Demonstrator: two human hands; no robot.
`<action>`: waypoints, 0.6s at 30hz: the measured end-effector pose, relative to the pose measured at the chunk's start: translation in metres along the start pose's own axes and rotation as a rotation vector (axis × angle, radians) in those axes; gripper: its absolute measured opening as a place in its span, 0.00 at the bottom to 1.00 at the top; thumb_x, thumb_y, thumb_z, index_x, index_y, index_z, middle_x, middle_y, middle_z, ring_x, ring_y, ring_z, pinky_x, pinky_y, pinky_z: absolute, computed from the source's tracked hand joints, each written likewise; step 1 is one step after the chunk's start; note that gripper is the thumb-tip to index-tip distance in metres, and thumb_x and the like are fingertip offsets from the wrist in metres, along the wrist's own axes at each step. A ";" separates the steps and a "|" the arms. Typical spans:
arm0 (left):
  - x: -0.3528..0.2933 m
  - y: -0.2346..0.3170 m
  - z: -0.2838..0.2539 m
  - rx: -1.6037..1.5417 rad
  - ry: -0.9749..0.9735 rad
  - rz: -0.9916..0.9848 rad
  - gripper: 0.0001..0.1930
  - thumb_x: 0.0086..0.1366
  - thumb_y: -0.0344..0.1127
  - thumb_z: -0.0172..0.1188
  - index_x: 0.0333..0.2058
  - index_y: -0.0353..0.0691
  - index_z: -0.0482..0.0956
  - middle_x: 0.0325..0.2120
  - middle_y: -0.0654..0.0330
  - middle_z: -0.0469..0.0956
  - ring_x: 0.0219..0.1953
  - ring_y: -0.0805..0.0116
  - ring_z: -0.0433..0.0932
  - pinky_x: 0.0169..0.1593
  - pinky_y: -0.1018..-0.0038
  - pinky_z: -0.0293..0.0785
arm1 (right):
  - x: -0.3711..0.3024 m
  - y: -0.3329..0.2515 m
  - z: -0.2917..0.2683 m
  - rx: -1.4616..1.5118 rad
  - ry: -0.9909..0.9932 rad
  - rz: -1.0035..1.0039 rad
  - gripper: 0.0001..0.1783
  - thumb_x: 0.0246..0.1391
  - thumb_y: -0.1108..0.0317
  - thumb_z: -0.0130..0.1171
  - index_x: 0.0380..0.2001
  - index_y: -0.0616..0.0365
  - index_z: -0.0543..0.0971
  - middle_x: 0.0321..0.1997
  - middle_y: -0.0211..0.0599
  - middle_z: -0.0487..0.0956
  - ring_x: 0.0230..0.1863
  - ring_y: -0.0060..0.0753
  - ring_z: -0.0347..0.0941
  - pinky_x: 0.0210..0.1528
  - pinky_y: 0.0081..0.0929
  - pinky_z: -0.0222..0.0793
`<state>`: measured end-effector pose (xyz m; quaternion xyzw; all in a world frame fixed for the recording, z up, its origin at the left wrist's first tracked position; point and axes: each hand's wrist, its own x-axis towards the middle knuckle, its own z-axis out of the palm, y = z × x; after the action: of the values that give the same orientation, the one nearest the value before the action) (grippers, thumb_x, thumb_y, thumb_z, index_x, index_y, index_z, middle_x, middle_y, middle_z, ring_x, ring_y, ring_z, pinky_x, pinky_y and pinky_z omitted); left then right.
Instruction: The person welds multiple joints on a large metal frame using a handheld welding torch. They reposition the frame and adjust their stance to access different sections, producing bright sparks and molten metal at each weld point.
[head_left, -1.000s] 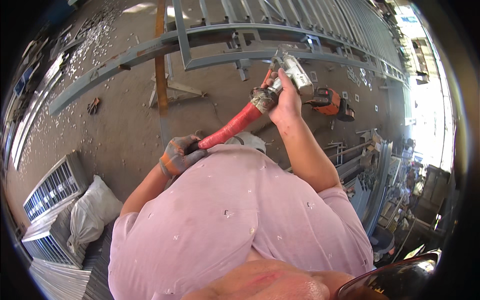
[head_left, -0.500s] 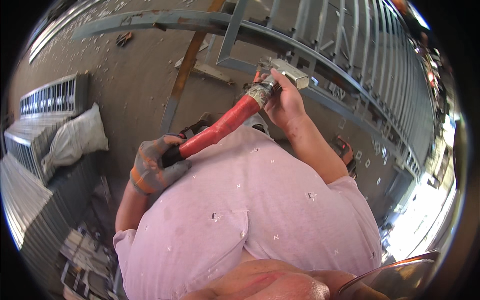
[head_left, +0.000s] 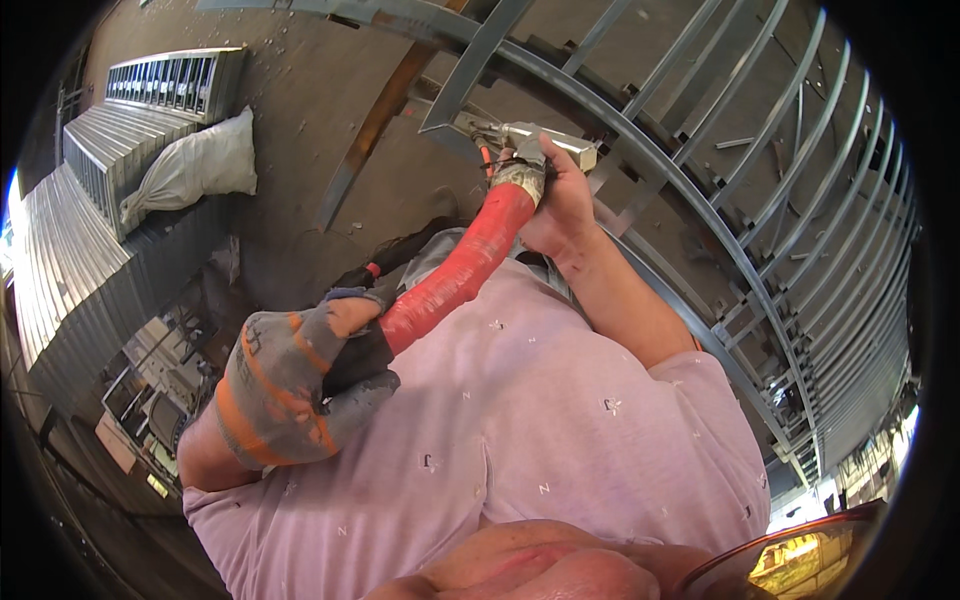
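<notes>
A curved, hose-like tool wrapped in red tape [head_left: 460,265] runs between my hands, across the front of my pink shirt. My left hand [head_left: 285,385], in a grey and orange glove, is closed round its black lower end. My bare right hand [head_left: 562,205] grips the far end, thumb on top, at a whitish taped neck [head_left: 522,172]. Beyond that neck sits a boxy silver metal head [head_left: 568,143] with a short orange lead [head_left: 487,160] beside it. The exact kind of tool does not show clearly. My right fingers are partly hidden behind the neck.
A large grey metal frame with many bars [head_left: 745,235] spans the far and right side, close to the tool's head. A rusty flat bar [head_left: 375,130] lies on the floor ahead. On the left are stacked metal panels [head_left: 75,265] and a white sack [head_left: 200,165].
My left hand has moved down and left and looks larger, with the red-wrapped tool now steeper. The view has swung, so the barred frame and the sack appear shifted. Both hands keep their hold.
</notes>
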<state>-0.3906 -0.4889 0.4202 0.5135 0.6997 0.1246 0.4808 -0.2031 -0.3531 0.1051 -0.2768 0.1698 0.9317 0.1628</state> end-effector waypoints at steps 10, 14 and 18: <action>0.061 0.039 -0.005 0.044 0.012 0.034 0.30 0.53 0.31 0.74 0.55 0.34 0.75 0.32 0.53 0.83 0.29 0.48 0.83 0.35 0.59 0.77 | 0.015 -0.035 -0.001 0.090 0.139 0.150 0.32 0.73 0.39 0.52 0.50 0.63 0.80 0.43 0.47 0.84 0.43 0.50 0.83 0.50 0.54 0.80; 0.071 0.060 -0.012 0.078 -0.022 -0.037 0.30 0.53 0.32 0.73 0.55 0.34 0.75 0.32 0.53 0.83 0.29 0.48 0.83 0.35 0.58 0.77 | 0.021 -0.035 -0.003 0.109 0.136 0.252 0.31 0.72 0.39 0.53 0.49 0.62 0.80 0.43 0.46 0.83 0.44 0.51 0.82 0.52 0.53 0.79; 0.088 0.070 -0.024 0.097 -0.074 -0.053 0.30 0.54 0.32 0.73 0.55 0.33 0.75 0.32 0.53 0.83 0.29 0.48 0.83 0.35 0.58 0.77 | 0.022 -0.041 -0.008 0.130 0.064 0.294 0.27 0.74 0.42 0.54 0.51 0.59 0.78 0.46 0.41 0.82 0.49 0.50 0.79 0.57 0.52 0.76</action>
<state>-0.3689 -0.3765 0.4307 0.5220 0.6999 0.0587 0.4841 -0.2007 -0.3147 0.0770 -0.2674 0.2735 0.9232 0.0366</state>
